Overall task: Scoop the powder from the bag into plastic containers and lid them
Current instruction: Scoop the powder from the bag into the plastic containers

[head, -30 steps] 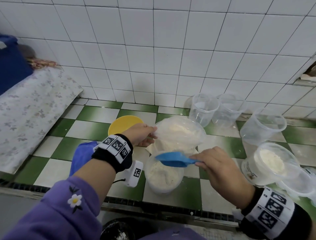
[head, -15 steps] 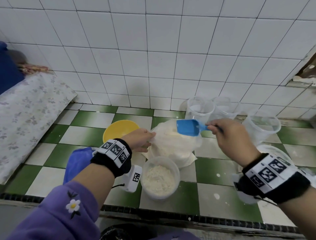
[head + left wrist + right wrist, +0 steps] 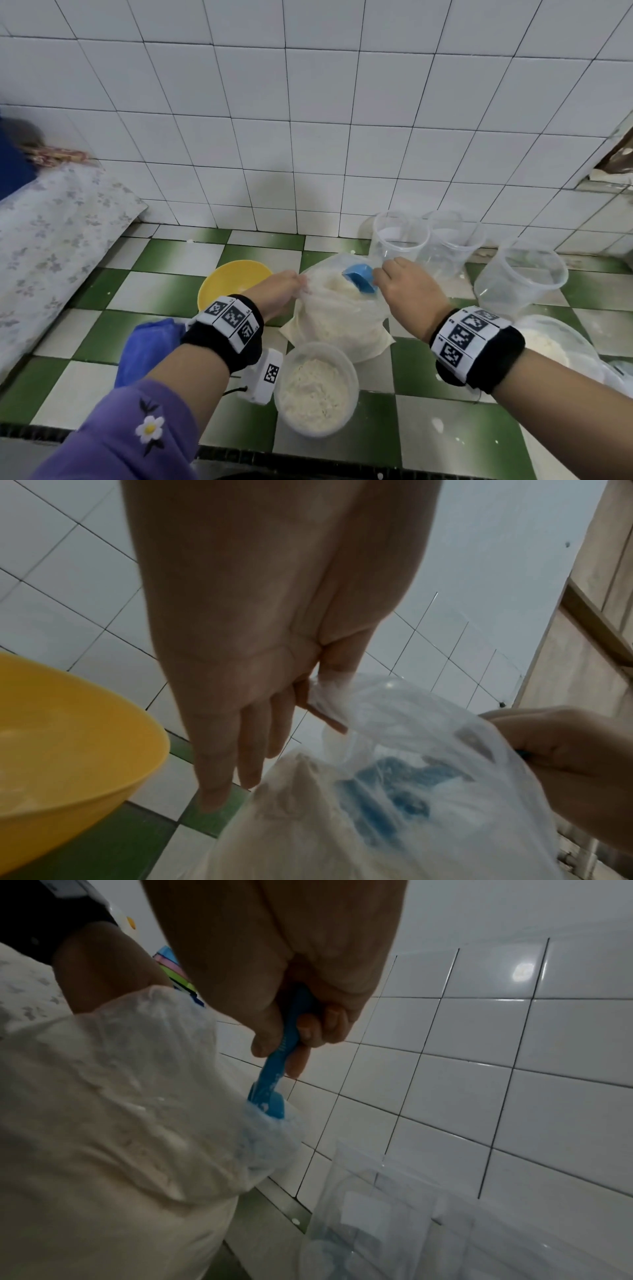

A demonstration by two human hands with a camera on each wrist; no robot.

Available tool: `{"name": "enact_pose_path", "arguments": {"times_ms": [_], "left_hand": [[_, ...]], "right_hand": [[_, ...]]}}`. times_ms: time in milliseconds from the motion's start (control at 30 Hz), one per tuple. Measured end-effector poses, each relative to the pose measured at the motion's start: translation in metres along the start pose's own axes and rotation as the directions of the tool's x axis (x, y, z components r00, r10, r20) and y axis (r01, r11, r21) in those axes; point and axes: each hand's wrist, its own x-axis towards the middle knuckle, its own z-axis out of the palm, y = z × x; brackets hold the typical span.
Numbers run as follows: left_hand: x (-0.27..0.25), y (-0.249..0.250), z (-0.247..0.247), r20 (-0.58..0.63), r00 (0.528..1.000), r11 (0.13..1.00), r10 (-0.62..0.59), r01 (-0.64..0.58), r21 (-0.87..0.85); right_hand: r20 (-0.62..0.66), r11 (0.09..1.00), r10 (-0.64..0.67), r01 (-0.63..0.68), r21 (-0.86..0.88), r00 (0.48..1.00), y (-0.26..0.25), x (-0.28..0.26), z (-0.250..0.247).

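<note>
Green-and-white checkered tile counter (image 3: 164,291) against white tiled wall (image 3: 308,120). Left hand (image 3: 279,291) pinches rim of powder bag (image 3: 337,322); right hand (image 3: 407,291) grips blue scoop (image 3: 359,279), dipped in bag. Part-filled container (image 3: 317,389) just before bag; empty containers (image 3: 399,240) behind.

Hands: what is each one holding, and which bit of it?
The right hand grips the blue scoop by its handle, with the bowl inside the powder bag. The left hand pinches the bag's top edge.
</note>
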Motion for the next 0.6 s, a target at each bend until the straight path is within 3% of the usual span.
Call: {"name": "enact_pose_path", "arguments": {"times_ms": [233, 367, 500, 600], "left_hand": [[0.01, 0.005, 0.002, 0.033, 0.999, 0.997, -0.014, 0.016, -0.072], [0.015, 0.006, 0.001, -0.005, 1.0, 0.998, -0.024, 0.024, -0.066], [0.016, 0.006, 0.0, -0.011, 0.999, 0.999, -0.038, 0.038, -0.036], [0.014, 0.005, -0.003, 0.018, 0.998, 0.997, -0.064, 0.065, -0.03]], "right_hand": [[-0.023, 0.981, 0.058, -0.052, 0.187, 0.998, 0.009, 0.007, 0.018], [-0.057, 0.962, 0.081, -0.063, 0.267, 0.995, 0.011, 0.001, 0.017], [-0.104, 0.958, 0.059, -0.027, 0.287, 0.993, 0.005, -0.006, 0.013], [-0.057, 0.963, 0.034, -0.018, 0.268, 0.998, -0.003, -0.003, 0.01]]}}
